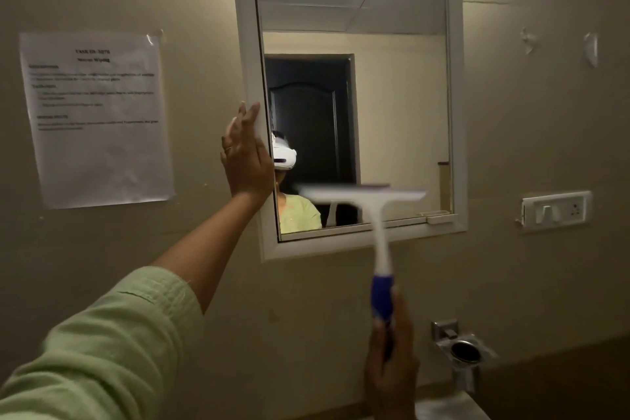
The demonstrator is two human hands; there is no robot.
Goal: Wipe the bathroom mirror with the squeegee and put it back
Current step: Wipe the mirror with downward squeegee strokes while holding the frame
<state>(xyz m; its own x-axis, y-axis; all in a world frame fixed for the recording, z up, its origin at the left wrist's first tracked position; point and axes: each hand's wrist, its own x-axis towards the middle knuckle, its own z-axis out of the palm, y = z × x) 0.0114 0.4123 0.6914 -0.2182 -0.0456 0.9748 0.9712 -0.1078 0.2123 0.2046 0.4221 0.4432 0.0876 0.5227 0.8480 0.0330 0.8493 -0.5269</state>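
Observation:
A white-framed bathroom mirror (392, 95) hangs on the beige wall, top centre. My left hand (243, 155) lies flat with fingers spread against the mirror frame's left edge, steadying it. My right hand (392, 372), low in the frame, grips the blue handle of a white squeegee (378, 239). The squeegee's blade, blurred by motion, lies level across the lower part of the glass, near the bottom frame. The mirror reflects a person in a light green top and a dark doorway.
A printed paper sheet (97, 119) is taped to the wall left of the mirror. A switch and socket plate (555, 211) sits right of it. Below right, a metal cup holder (465, 351) juts from the wall above a steel shelf (450, 407).

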